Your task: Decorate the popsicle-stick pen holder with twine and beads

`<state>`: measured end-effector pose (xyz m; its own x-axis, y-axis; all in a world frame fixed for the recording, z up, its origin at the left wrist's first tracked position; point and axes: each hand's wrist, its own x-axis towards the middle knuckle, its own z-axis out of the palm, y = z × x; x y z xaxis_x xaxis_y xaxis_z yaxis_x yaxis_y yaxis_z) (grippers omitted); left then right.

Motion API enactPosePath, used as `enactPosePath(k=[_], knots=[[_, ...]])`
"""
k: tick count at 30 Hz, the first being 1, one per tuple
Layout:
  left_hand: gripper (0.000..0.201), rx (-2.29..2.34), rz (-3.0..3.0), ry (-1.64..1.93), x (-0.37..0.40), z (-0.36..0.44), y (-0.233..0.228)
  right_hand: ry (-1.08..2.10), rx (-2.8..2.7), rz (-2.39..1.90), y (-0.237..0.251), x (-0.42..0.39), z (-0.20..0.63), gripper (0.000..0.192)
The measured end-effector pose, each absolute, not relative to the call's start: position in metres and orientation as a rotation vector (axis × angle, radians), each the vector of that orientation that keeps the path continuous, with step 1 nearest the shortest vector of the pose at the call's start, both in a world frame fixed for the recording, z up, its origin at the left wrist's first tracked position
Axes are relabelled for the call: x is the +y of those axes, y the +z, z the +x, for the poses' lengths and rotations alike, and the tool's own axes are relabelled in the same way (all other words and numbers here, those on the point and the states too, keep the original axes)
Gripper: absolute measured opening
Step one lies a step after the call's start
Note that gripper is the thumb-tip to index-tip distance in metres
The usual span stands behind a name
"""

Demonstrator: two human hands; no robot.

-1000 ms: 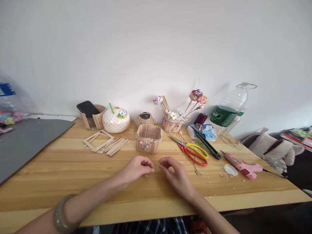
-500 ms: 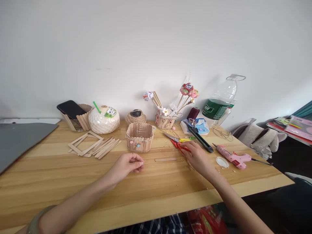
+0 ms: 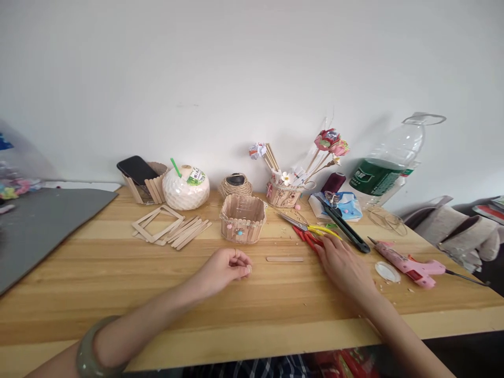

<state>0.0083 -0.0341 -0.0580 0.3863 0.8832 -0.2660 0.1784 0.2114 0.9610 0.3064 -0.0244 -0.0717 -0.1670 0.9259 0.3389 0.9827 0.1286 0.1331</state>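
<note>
My left hand (image 3: 232, 266) rests above the table in front of a small basket (image 3: 243, 231) faced with wooden sticks and trimmed with pink and blue beads. Its fingers are curled, thumb against fingertips; whatever is between them, if anything, is too small to make out. To its right a single craft stick (image 3: 284, 259) lies flat. My right hand (image 3: 344, 265) is closed over the handles of a red-handled tool (image 3: 309, 239), whose working end I cannot make out. Touching that tool are yellow-handled scissors (image 3: 297, 222), blades pointing back left.
Loose craft sticks (image 3: 189, 232) and stick frames (image 3: 157, 226) lie left. Behind stand a wrapped coconut (image 3: 186, 189), twine (image 3: 236, 188) and a flower holder (image 3: 283, 194). To the right are a utility knife (image 3: 346, 226), a pink glue gun (image 3: 413, 264) and a large bottle (image 3: 378, 176).
The view has turned left, so everything sits farther right. My right hand has lowered with the red-handled tool beside the scissors. My left hand keeps its curled pose.
</note>
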Motion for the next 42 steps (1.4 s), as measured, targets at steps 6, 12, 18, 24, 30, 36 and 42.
enactPosePath(k=[6,12,18,24,30,36,42], knots=[[0.007,1.110,1.321,0.654,-0.033,0.008,-0.058,-0.390,-2.244,-2.015,-0.068,-0.011,0.322,0.030],[0.009,1.110,1.379,0.655,-0.032,0.006,-0.058,-0.343,-2.218,-2.117,-0.065,-0.003,0.321,0.036],[0.010,1.103,1.388,0.683,-0.034,0.006,-0.061,-0.334,-2.082,-2.187,-0.071,0.002,0.319,0.033],[0.011,1.108,1.343,0.716,-0.032,0.006,-0.059,-0.328,-1.959,-2.192,-0.073,-0.005,0.314,0.020],[0.011,1.156,1.324,0.745,-0.030,0.004,-0.057,-0.187,-1.948,-2.118,-0.071,-0.001,0.319,0.031],[0.010,1.190,1.282,0.763,-0.029,0.005,-0.055,-0.070,-2.058,-1.922,-0.048,-0.001,0.330,0.029],[0.010,1.146,1.231,0.786,-0.038,0.020,-0.045,-0.025,-2.202,-1.372,-0.029,-0.046,0.254,0.028]])
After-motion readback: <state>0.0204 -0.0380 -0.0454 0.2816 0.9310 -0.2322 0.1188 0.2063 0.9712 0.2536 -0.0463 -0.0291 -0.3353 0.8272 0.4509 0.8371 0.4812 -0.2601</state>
